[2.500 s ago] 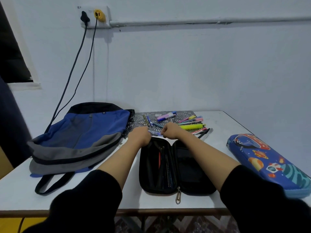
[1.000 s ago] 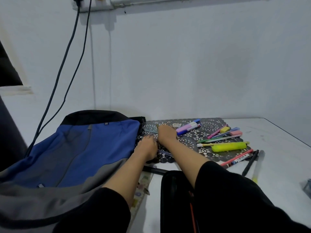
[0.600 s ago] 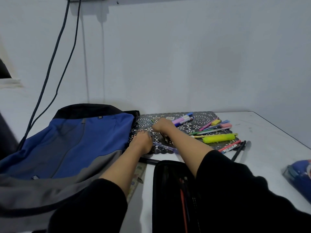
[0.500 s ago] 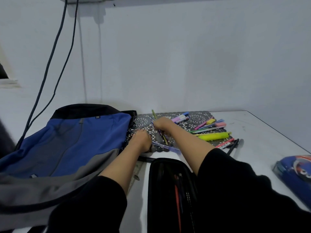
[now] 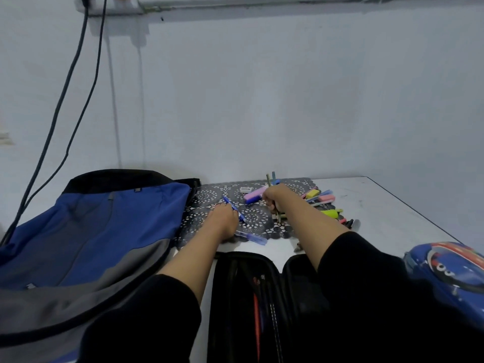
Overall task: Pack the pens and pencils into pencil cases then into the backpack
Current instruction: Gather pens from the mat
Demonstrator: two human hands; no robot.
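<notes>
Centrally, the right hand point(image 5: 277, 196) is clamped on a bundle of pencils point(image 5: 275, 212), held steeply tilted, with their tips showing above the fist and their lower ends over the black lace mat point(image 5: 258, 218). To its left, the left hand point(image 5: 222, 218) rests on the mat with its fingers curled over a blue pen point(image 5: 242, 217) that lies slanted beneath them. A translucent violet pen point(image 5: 252, 237) lies on the mat's near edge, just beside the left wrist. The remaining loose pens, among them a yellow highlighter point(image 5: 330, 213) and a lilac marker point(image 5: 254, 196), lie on the right and far parts of the mat. Nearer, between the forearms, the black pencil case point(image 5: 248, 297) lies open with pens inside. The backpack point(image 5: 104, 231) lies flat at left; a blue pencil case point(image 5: 445, 271) sits closed at near right on the white table point(image 5: 392, 205).
</notes>
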